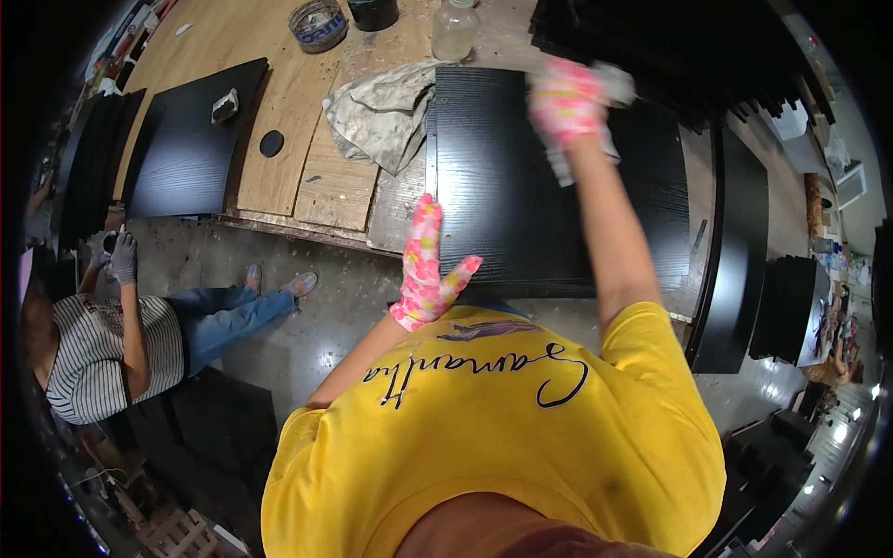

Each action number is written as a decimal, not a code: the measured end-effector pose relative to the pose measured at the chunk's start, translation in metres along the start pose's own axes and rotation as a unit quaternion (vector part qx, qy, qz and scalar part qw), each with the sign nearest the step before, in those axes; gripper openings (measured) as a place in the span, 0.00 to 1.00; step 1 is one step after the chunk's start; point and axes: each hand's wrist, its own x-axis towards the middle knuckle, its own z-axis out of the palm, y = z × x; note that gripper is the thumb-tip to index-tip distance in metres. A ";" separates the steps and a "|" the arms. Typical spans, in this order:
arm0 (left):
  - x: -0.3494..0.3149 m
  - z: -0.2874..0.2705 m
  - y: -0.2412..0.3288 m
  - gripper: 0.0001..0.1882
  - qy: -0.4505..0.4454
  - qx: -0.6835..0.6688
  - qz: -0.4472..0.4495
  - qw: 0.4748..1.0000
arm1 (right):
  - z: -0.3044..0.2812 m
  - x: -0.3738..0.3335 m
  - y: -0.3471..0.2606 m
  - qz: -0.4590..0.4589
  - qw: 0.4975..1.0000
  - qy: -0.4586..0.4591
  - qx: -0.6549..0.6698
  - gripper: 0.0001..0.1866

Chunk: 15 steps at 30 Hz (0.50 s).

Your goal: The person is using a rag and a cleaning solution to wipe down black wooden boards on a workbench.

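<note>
A black wood-grain panel (521,177) lies flat on the workbench in front of me. My left hand (430,260), in a pink floral glove, rests at the panel's near left edge with fingers stretched and the thumb spread over the surface. Toward the panel's far right, my right hand (567,98), in a matching glove and blurred by motion, presses on a whitish rag (614,86) that shows on both sides of it. A crumpled, stained grey cloth (386,116) lies against the panel's left edge.
Stacked black panels (651,46) stand at the far right; another panel (739,251) is beside the bench. A tin (318,25), a dark cup (374,11) and a clear jar (455,33) stand at the back. Left are a black disc (272,143), another panel (195,139) and a gloved co-worker (116,335).
</note>
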 end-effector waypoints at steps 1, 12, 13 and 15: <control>0.003 -0.002 0.006 0.43 0.030 -0.036 -0.030 0.998 | 0.026 -0.011 -0.031 -0.115 0.989 0.089 -0.018 0.11; 0.013 -0.019 0.003 0.51 0.089 -0.024 -0.006 0.996 | -0.053 -0.196 0.037 -0.177 0.970 -0.164 0.016 0.24; 0.019 -0.014 0.016 0.51 0.001 0.020 -0.022 1.000 | -0.004 -0.200 0.112 -0.174 0.976 0.124 -0.033 0.24; 0.023 -0.004 0.018 0.52 -0.131 0.121 -0.024 0.984 | -0.020 -0.164 0.182 0.046 0.984 0.162 -0.060 0.23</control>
